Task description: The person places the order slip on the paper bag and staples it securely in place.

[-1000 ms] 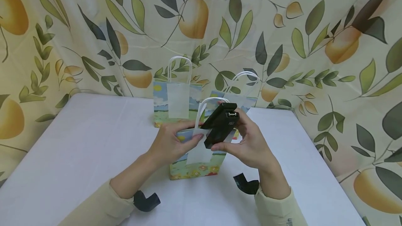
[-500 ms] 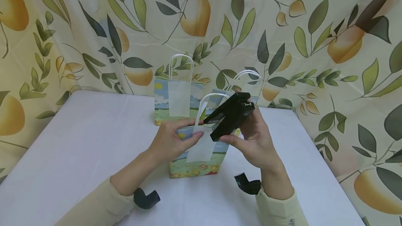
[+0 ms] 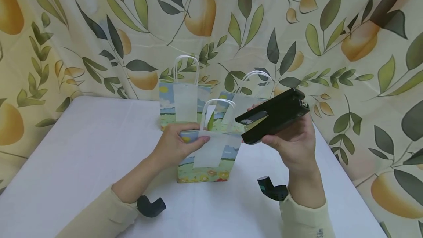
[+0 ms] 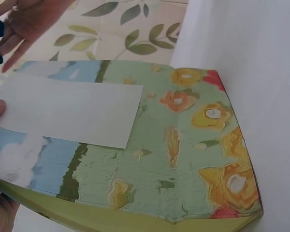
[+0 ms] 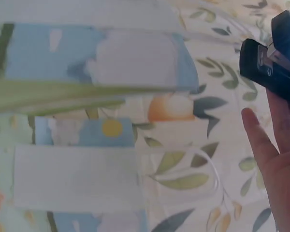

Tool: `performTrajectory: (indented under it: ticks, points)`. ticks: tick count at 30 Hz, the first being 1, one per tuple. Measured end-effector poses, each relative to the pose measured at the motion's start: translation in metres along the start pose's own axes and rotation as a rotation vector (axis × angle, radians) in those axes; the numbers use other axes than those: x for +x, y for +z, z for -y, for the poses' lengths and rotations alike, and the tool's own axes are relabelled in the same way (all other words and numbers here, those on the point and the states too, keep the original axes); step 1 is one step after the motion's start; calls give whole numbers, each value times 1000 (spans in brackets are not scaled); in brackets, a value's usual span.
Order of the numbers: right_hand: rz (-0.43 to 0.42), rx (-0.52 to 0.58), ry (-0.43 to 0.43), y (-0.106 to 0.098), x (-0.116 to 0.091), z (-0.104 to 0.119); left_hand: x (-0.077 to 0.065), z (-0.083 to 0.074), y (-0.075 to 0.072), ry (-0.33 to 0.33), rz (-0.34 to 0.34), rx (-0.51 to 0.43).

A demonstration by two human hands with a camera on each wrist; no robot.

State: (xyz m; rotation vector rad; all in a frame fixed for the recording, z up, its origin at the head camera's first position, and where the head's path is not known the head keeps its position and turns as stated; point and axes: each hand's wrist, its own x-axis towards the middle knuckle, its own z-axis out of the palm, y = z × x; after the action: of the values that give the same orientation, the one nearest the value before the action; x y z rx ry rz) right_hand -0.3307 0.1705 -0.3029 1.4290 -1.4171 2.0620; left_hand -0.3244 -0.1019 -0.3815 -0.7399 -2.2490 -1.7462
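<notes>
My left hand (image 3: pixel 173 146) pinches the top left edge of the front paper gift bag (image 3: pixel 228 161), thumb on the outside and fingers behind. The bag is printed with sky, meadow and flowers, and a white paper panel (image 4: pixel 72 106) covers the middle of its face. Its white handle (image 3: pixel 216 101) stands up from the rim. To the right of the bag, my right hand (image 3: pixel 294 144) grips a black stapler (image 3: pixel 274 116) whose two arms are spread apart, mouth toward the bag. In the right wrist view the stapler (image 5: pixel 266 63) shows at the right edge.
Two matching gift bags stand behind, one at left (image 3: pixel 166 102) and one at right (image 3: pixel 228 98), the latter partly hidden. A white cloth covers the table (image 3: pixel 99 139). A fruit-and-leaf patterned curtain (image 3: pixel 138 47) hangs at the back. Each wrist wears a black camera (image 3: pixel 151 206).
My right hand has moved the stapler right, away from the front bag's rim, and tilted it flatter. The left hand keeps its pinch on the bag.
</notes>
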Motion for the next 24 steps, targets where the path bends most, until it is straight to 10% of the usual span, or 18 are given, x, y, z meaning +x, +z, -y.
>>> performTrajectory:
  ticks: [6, 24]
  points:
    - [-139, -93, 43, -32, -3, 4, 1, -1, -6, -94, -15, -8]
    - [-470, -425, 567, -86, -25, -12, 4, 1, -10, -136, 34, -94]
